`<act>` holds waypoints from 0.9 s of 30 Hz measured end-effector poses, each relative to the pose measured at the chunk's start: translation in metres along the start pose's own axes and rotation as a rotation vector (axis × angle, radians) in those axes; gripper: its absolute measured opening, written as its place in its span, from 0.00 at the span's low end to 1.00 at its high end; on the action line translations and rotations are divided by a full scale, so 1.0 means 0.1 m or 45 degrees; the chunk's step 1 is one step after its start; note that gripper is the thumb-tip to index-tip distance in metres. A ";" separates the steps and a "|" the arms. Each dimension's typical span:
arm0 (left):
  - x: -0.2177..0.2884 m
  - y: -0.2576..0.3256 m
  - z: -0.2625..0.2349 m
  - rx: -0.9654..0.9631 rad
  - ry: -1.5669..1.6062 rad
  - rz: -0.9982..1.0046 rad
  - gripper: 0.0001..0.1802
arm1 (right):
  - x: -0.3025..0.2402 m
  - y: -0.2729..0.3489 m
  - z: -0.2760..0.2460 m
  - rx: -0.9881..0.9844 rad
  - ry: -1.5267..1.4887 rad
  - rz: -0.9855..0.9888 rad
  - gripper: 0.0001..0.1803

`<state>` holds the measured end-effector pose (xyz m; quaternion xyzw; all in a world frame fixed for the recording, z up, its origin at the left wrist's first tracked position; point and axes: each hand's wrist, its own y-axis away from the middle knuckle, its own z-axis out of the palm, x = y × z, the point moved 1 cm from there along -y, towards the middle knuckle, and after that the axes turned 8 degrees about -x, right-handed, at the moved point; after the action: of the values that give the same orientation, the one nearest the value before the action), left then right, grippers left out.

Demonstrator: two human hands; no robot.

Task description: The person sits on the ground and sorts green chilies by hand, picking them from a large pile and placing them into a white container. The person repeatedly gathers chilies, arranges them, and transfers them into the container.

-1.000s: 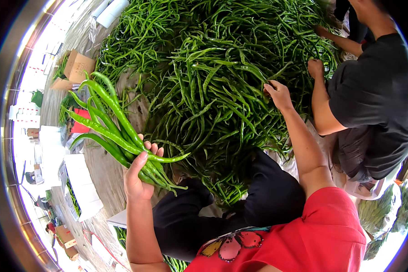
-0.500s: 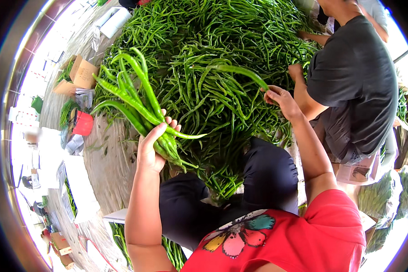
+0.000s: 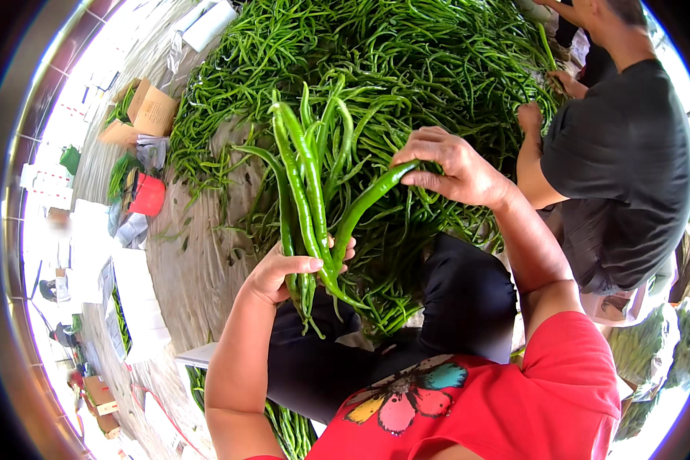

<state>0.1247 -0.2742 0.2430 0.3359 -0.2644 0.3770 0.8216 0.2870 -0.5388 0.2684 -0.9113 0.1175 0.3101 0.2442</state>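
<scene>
My left hand [image 3: 284,270] is closed around a bunch of long green chili peppers [image 3: 305,184], whose curved tips fan upward above my fingers. Their stem ends hang below my palm. My right hand [image 3: 454,170] pinches the upper end of one more long green pepper [image 3: 366,205]; its lower end meets the bunch near my left fingers. Beyond both hands spreads a large heap of green chili peppers [image 3: 406,54] on the ground sheet.
On my right a person in a dark shirt [image 3: 625,146] reaches into the heap. At left stand a cardboard box [image 3: 152,109] and a red container [image 3: 147,195]. Bagged peppers [image 3: 640,345] lie at lower right; a box of peppers [image 3: 287,429] sits by my left elbow.
The bunch in my left hand has turned more upright and moved slightly right. My right hand has come leftward, bringing its pepper down against the bunch.
</scene>
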 end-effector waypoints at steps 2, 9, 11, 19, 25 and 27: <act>0.06 0.02 0.00 0.034 0.031 0.027 0.26 | 0.13 -0.12 0.03 0.085 -0.173 0.024 0.12; 0.14 0.12 -0.22 0.060 0.248 0.455 0.25 | 2.13 0.00 0.28 0.692 -0.574 0.865 0.17; 0.15 0.11 -0.27 0.068 0.267 0.554 0.24 | 2.65 0.26 0.58 0.409 -0.238 1.261 0.30; 0.24 0.12 -0.46 0.388 0.192 0.658 0.23 | 2.34 0.13 1.61 0.001 0.081 1.120 0.51; 0.34 -0.06 -0.41 0.393 0.207 0.751 0.20 | 2.60 0.18 1.57 -0.209 0.076 1.333 0.54; 0.35 -0.08 -0.40 0.377 0.212 0.770 0.20 | 2.61 0.17 1.59 -0.331 -0.017 1.271 0.57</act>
<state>0.1583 -0.2321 0.2389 0.3262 -0.2263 0.6639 0.6338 0.4039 -0.4873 -0.0099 -0.7650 0.4970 0.4068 -0.0480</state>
